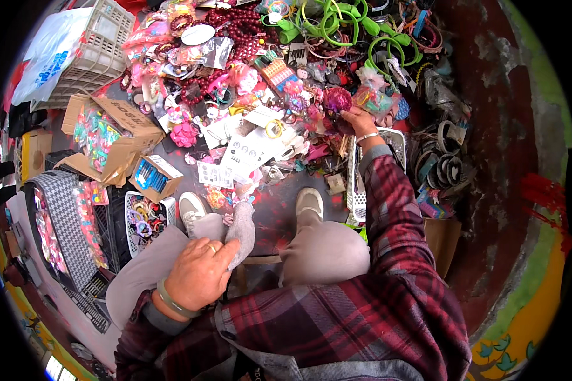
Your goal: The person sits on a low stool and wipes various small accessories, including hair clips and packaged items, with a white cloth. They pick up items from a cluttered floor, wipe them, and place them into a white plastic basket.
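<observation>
My left hand (200, 273), with a ring and a wrist band, is closed on a grey knitted, sock-like piece (242, 235) above my lap. Small pink and white ornaments (243, 192) show at that piece's far end. My right hand (360, 122) reaches forward to the pile's right side. Its fingers are bent at the lower edge of a shiny magenta hair ornament (337, 100), and the fingertips are partly hidden. Just beyond lies a clear bag of colourful pieces (374, 95). White printed cards (251, 152) and a pink flower ornament (184, 134) lie left of the right hand.
Dark red beads (235, 28) and green headbands (340, 22) fill the far pile. A white basket (357, 197) stands under my right forearm. At left are a cardboard box (130, 124), a small box of blue items (151, 178), a basket of hair ties (133, 222) and a crate (102, 51).
</observation>
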A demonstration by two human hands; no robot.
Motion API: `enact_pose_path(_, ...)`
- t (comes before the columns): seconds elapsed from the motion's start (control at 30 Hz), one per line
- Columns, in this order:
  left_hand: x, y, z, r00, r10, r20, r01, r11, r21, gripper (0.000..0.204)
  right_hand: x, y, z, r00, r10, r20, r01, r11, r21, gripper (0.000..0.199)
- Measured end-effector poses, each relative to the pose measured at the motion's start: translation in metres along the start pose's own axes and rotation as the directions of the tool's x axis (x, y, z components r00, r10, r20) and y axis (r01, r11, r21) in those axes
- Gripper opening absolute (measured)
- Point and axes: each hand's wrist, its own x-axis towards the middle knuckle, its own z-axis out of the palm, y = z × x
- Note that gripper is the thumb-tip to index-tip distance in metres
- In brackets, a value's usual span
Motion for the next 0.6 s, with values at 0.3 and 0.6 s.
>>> enact_pose_path(0.3,-0.004,0.004,0.001,0.998,0.042,-0.05,-0.04,0.999,0.024,0.048,-0.037,-0.013,0.022,0.997,-0.074,-0.029,0.078,0.856,0.51,0.002)
enact_pose_path(0.6,-0.006,0.004,0.0,0.997,0.05,-0.062,-0.049,0.999,0.019,0.046,-0.041,-0.002,0.026,0.989,0.059,-0.138,0.039,0.788,0.615,0.005)
